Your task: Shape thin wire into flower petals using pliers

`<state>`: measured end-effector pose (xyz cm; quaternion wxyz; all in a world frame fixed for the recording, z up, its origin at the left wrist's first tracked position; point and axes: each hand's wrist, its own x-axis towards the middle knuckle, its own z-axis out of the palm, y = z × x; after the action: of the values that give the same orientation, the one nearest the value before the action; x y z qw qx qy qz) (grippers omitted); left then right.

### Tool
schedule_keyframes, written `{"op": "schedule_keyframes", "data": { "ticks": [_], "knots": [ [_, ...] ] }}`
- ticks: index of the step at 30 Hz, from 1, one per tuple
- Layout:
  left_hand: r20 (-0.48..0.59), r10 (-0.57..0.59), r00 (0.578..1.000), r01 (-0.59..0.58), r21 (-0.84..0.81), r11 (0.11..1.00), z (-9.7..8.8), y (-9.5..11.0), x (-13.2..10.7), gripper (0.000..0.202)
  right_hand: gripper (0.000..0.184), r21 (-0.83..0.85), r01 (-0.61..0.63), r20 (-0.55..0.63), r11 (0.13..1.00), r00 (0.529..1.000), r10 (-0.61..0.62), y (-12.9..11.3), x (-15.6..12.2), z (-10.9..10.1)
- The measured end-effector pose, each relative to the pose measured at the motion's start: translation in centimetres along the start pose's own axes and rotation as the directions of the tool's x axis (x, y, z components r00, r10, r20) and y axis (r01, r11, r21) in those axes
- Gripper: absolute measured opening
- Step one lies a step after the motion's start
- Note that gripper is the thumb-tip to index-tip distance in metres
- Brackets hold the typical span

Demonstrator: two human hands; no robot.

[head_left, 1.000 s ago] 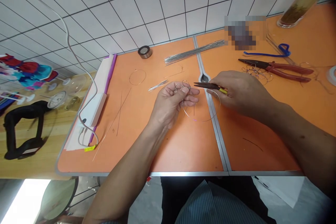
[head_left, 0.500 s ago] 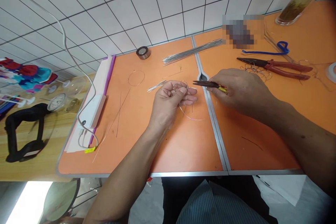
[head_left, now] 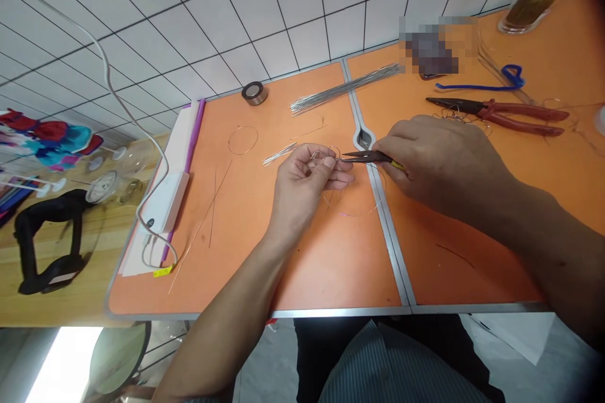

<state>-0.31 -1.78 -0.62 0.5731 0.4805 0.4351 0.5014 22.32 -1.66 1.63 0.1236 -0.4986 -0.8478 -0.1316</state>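
My left hand (head_left: pixel 305 192) is closed, pinching a thin looped wire (head_left: pixel 326 153) over the middle of the orange table (head_left: pixel 246 245). The wire's long tail curves down to the table below my fingers. My right hand (head_left: pixel 439 160) grips small dark pliers with yellow handles (head_left: pixel 366 157). The plier tips point left and meet the wire loops right beside my left fingertips.
Red-handled pliers (head_left: pixel 501 112) lie at the back right beside tangled wire and a blue cord (head_left: pixel 501 83). A bundle of straight wires (head_left: pixel 340 89), a tape roll (head_left: pixel 254 93), a wire ring (head_left: pixel 243 139) and loose wires lie behind and left. A white power strip (head_left: pixel 165 198) sits at the left edge.
My right hand has brought the pliers left, from a short gap until their tips reach the wire loops in my left hand. My left hand has barely moved.
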Motion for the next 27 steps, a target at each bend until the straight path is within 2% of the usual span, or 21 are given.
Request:
{"op": "schedule_keyframes", "data": {
  "ticks": [11,17,22,27],
  "knots": [
    [-0.003,-0.009,1.0,0.009,0.046,0.999,0.2,0.08,-0.19,0.029,0.027,-0.053,0.057,0.019,0.997,0.998,-0.056,-0.55,0.12,-0.32],
    [-0.02,0.003,1.0,-0.001,0.082,0.997,0.37,0.12,-0.38,0.03,0.033,0.018,0.031,0.068,0.999,0.997,-0.032,-0.52,0.13,-0.48],
    [-0.023,0.009,1.0,-0.006,0.09,0.996,0.35,0.16,-0.36,0.03,0.031,0.09,0.006,0.049,0.996,0.999,-0.01,-0.57,0.08,-0.45],
    [-0.019,0.009,1.0,-0.008,0.094,0.996,0.26,0.08,-0.3,0.032,0.031,-0.006,0.032,0.055,0.999,0.998,-0.031,-0.65,0.07,-0.56]
  ]
}}
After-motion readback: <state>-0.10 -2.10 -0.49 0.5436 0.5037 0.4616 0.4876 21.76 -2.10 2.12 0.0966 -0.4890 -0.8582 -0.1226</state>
